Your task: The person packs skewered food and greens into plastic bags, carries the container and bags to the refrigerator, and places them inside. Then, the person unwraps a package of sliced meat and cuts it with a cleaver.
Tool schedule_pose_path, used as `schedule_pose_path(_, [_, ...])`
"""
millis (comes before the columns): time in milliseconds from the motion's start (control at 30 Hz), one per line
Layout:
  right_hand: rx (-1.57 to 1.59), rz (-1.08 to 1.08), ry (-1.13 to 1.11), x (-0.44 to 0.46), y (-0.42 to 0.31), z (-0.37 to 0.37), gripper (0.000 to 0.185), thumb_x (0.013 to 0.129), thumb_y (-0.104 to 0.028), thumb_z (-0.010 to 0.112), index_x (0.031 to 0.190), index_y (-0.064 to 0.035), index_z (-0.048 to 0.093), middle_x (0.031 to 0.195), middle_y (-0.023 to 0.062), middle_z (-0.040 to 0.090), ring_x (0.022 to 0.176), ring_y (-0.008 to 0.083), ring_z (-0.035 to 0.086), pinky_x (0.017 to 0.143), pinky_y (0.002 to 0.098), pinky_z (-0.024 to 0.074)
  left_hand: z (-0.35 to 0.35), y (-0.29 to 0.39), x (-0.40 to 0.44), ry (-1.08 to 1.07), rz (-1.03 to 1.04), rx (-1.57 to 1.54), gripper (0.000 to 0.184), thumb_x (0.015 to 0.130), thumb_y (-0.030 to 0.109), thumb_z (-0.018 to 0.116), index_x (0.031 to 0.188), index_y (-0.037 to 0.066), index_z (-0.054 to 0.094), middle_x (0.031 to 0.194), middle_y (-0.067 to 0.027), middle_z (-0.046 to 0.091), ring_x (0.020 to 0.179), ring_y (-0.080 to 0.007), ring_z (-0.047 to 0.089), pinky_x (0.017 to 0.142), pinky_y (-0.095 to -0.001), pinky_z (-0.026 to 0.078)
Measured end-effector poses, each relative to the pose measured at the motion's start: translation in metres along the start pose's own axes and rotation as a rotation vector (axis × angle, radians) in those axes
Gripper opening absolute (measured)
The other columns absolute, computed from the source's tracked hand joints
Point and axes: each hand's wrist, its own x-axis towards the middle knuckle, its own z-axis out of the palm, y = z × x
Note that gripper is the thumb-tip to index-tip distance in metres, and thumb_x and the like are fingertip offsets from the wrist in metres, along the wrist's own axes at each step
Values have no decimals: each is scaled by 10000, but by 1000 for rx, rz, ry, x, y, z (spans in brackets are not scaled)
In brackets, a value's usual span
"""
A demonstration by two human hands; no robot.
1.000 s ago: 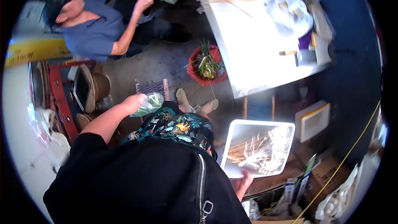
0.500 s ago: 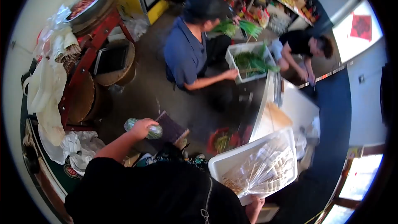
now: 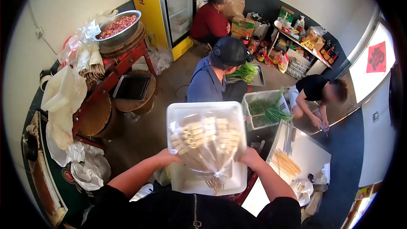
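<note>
Between both hands I hold a white plastic tray (image 3: 206, 107) in front of my body. In it lies a clear plastic bag (image 3: 212, 144) of skewers threaded with pale, blocky pieces, its gathered neck and the stick ends towards me. My left hand (image 3: 168, 158) grips the tray's left rim, and my right hand (image 3: 250, 158) grips the right rim; the fingers of both are partly hidden. Below my left hand a greenish clear plastic bag (image 3: 163, 175) shows beside the tray; I cannot tell whether that hand also holds it.
A person in a blue shirt (image 3: 205, 85) sits just beyond the tray, near a white crate (image 3: 254, 121) of greens. Loose wooden sticks (image 3: 285, 162) lie on a white table (image 3: 311, 146) at right. At left, a metal bowl (image 3: 121, 37) of meat stands above a red frame.
The tray has moved from my right side to the centre, and my left hand has gone from a plastic-wrapped green bundle to the tray's rim. My view has lifted.
</note>
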Motion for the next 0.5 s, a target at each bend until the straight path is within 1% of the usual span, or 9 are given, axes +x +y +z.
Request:
schedule_pose_path(67, [49,-31,-34,37,-7,7,315,713,-149,622,999,-18,642,915,169,664,815,283,645,725,348,504,-6,-6,-4,286,-219,-45,469,709,75,620,1165,-20,566,1064,-117,622,983,-245,574,892,-368,441])
schedule_pose_path(100, [74,-46,-52,56,-10,10,281,731,-169,612,972,-30,652,917,174,663,813,306,647,713,358,504,-9,-13,-11,296,-212,-34,469,709,75,620,1165,-20,566,1064,-117,622,983,-245,574,892,-368,441])
schedule_pose_path(167, [177,-16,-111,58,-44,-1,379,768,-209,626,1082,1,611,967,174,662,871,220,643,775,329,493,-18,-24,-26,410,-172,-181,454,618,32,559,1064,-39,602,984,-136,636,918,-272,590,832,-353,455])
schedule_pose_path(233, [583,-85,-204,58,-36,5,426,861,-242,603,1230,-34,552,1124,131,624,1019,190,593,857,324,463,-16,-19,-48,430,-167,-208,450,604,31,550,1044,-41,607,969,-136,635,905,-281,591,827,-353,456])
schedule_pose_path(267, [834,-52,-251,54,-31,4,506,926,-287,559,1349,-35,441,1200,98,582,1079,179,556,908,327,445,-12,-15,-59,441,-171,-245,446,590,30,542,1024,-43,611,954,-135,635,892,-289,592,823,-353,457])
schedule_pose_path(300, [1075,-50,-225,46,-22,7,551,930,-263,559,1377,3,377,1185,118,583,1056,177,562,905,317,455,-6,-11,-69,447,-167,-242,446,590,30,542,1024,-43,611,954,-135,635,892,-289,592,823,-353,457])
schedule_pose_path(367, [1014,-63,-151,28,8,11,565,932,-223,556,1386,33,337,1161,132,589,1025,179,572,884,303,472,4,-10,-88,629,-116,-383,411,593,39,546,989,-52,608,908,-143,629,856,-309,591,812,-375,462])
schedule_pose_path(433, [1000,67,-114,1,49,23,531,927,-196,561,1363,38,368,1095,126,607,943,170,600,804,284,500,0,-39,-103,703,-134,-433,415,592,43,549,993,-53,602,897,-150,625,856,-316,588,803,-389,465])
schedule_pose_path(500, [1009,281,-114,-27,105,50,520,908,-187,585,1337,38,398,997,100,624,862,155,617,731,268,508,1,-49,-114,775,-151,-485,419,591,46,552,996,-54,595,885,-156,621,856,-324,585,795,-403,468])
